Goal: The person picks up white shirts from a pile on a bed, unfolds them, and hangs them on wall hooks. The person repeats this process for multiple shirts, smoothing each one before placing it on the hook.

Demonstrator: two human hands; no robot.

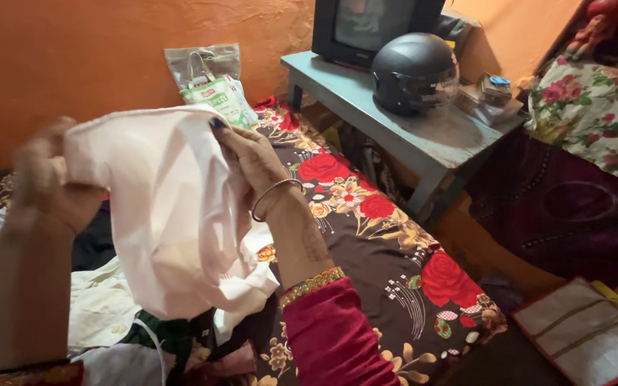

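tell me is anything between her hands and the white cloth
Nothing visible. The left hand and right hand both grip the white cloth directly at its top edge, held up above the clothes pile.

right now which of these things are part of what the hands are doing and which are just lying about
In hand:
- white garment, held up by left hand and right hand
- pile of clothes beneath it

Lying about:
- black helmet
- television
- blue table
- plastic bag
- floral sheet
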